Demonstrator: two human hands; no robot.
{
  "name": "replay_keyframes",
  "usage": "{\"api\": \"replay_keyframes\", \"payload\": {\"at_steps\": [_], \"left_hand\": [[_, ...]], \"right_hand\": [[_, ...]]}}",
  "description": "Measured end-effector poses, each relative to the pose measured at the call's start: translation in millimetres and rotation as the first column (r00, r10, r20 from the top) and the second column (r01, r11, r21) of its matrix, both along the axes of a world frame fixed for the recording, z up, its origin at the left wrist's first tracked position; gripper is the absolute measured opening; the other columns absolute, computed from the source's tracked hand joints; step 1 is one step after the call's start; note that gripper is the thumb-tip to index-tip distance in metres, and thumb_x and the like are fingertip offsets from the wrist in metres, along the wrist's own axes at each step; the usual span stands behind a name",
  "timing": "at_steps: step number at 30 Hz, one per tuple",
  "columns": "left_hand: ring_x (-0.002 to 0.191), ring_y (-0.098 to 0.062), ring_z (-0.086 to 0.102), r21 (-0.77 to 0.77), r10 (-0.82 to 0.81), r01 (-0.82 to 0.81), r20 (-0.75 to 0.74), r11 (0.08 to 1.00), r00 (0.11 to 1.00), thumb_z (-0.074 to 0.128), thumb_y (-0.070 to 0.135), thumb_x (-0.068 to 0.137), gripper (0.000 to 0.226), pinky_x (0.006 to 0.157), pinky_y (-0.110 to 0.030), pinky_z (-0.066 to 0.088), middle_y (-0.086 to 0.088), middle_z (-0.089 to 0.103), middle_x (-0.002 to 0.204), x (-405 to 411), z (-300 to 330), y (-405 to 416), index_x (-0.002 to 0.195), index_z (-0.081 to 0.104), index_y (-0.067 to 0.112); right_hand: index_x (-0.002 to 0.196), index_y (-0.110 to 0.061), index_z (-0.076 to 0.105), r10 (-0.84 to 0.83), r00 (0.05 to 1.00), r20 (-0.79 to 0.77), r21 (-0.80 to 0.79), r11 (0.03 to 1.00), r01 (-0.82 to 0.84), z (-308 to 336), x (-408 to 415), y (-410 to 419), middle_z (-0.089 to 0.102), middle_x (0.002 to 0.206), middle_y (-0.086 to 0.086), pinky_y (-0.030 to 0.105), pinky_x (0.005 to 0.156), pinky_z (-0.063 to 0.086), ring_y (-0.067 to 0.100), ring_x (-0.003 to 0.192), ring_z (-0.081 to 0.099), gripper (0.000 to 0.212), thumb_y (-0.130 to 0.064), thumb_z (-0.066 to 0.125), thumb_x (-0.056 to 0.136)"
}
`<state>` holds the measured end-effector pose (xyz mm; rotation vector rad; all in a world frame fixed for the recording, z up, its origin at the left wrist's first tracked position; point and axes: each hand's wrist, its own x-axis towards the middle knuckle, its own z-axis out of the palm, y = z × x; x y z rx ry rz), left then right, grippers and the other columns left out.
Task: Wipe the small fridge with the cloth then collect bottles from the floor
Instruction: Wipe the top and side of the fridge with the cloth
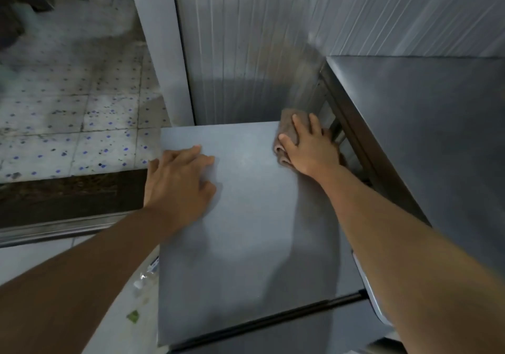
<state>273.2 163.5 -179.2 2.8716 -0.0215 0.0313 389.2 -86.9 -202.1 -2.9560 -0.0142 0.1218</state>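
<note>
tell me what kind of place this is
Probably a back room or work area of a shop or kitchen: a stainless steel table beside the small fridge, ribbed metal wall panels, and worn, stained floor tiles.

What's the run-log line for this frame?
phase: wiping | right hand: pressing brown cloth on far right corner of small grey fridge top | left hand: flat on top | bottles: uncollected

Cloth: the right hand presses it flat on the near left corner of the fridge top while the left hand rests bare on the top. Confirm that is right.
Not quite. The head view shows the right hand pressing the cloth at the far right corner of the fridge top, beside the steel counter, not the near left corner. The left hand does rest bare on the top.
</note>
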Motion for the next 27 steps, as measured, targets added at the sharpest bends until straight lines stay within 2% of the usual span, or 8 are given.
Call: {"api": "replay_keyframes", "payload": {"at_steps": [5,8,11,15,17,21,25,27], "left_hand": [[0.131,-0.023,0.031,0.0,-0.007,0.007,0.015,1.0,1.0,0.055,0.035,0.08,0.05,0.105,-0.046,0.026,0.007,0.038,0.148,0,-3,1,0.131,0.05,0.034],[0.132,-0.023,0.031,-0.017,-0.047,0.047,0.006,0.999,0.999,0.056,0.034,0.081,0.052,0.104,-0.045,0.026,0.005,0.038,0.148,1,0,5,0.132,0.049,0.032],[0.135,-0.021,0.034,-0.136,-0.104,0.097,-0.039,0.986,0.994,0.058,0.02,0.082,0.054,0.111,-0.039,0.026,0.001,0.039,0.148,-2,8,18,0.134,0.049,0.021],[0.12,-0.027,0.051,-0.336,0.126,-0.112,0.019,0.935,0.992,0.053,0.0,0.079,0.04,0.106,-0.04,0.036,-0.007,0.057,0.13,-23,22,45,0.118,0.059,0.01],[0.114,-0.028,0.053,-0.32,0.182,-0.169,0.01,0.932,0.983,0.05,0.002,0.082,0.034,0.102,-0.041,0.038,-0.008,0.06,0.122,-35,30,56,0.113,0.06,0.013],[0.112,-0.028,0.051,-0.29,0.16,-0.151,0.009,0.945,0.987,0.051,0.002,0.083,0.032,0.099,-0.041,0.038,-0.009,0.06,0.119,-54,42,70,0.113,0.059,0.01],[0.111,-0.026,0.051,-0.279,0.136,-0.143,-0.043,0.95,0.99,0.052,0.005,0.084,0.032,0.098,-0.04,0.039,-0.007,0.059,0.119,-73,47,70,0.115,0.058,0.011],[0.112,-0.025,0.051,-0.299,0.141,-0.147,-0.043,0.943,0.989,0.052,0.004,0.084,0.034,0.099,-0.039,0.039,-0.006,0.059,0.121,-82,50,70,0.117,0.058,0.012]], "right_hand": [[0.143,-0.03,0.024,0.099,0.994,0.045,-0.036,0.995,-0.097,1,17,1,0.023,0.149,0.005,0.053,0.109,0.024,0.043,0.133,0.024,0.058,-0.058,0.029,0.093],[0.147,-0.035,0.012,0.148,0.988,0.042,-0.112,0.983,-0.143,0,4,18,0.011,0.157,0.001,0.059,0.113,0.009,0.038,0.143,0.003,0.059,-0.059,0.022,0.094],[0.149,-0.038,0.006,0.231,0.972,0.048,-0.142,0.965,-0.222,2,-16,59,0.002,0.16,-0.002,0.059,0.112,-0.001,0.034,0.145,-0.004,0.061,-0.059,0.02,0.094],[0.149,-0.039,0.005,0.357,0.934,0.033,-0.1,0.931,-0.352,1,-41,135,-0.003,0.16,-0.004,0.058,0.112,-0.006,0.033,0.145,-0.011,0.062,-0.06,0.019,0.093],[0.149,-0.04,0.006,0.405,0.914,0.039,-0.083,0.912,-0.401,-1,-48,170,-0.002,0.16,-0.003,0.059,0.111,-0.008,0.035,0.145,-0.011,0.06,-0.059,0.02,0.093],[0.145,-0.042,0.017,0.458,0.889,-0.003,-0.069,0.887,-0.457,4,-51,212,-0.002,0.16,0.0,0.061,0.11,-0.009,0.037,0.144,-0.012,0.058,-0.053,0.035,0.091],[0.139,-0.04,0.034,0.5,0.866,0.013,-0.078,0.864,-0.497,6,-82,208,-0.001,0.16,-0.002,0.058,0.113,-0.006,0.034,0.145,-0.01,0.053,-0.05,0.041,0.087],[0.14,-0.039,0.032,0.515,0.857,0.019,-0.064,0.856,-0.513,6,-113,198,-0.001,0.16,-0.003,0.056,0.115,-0.005,0.032,0.145,-0.009,0.058,-0.05,0.039,0.083]]}}
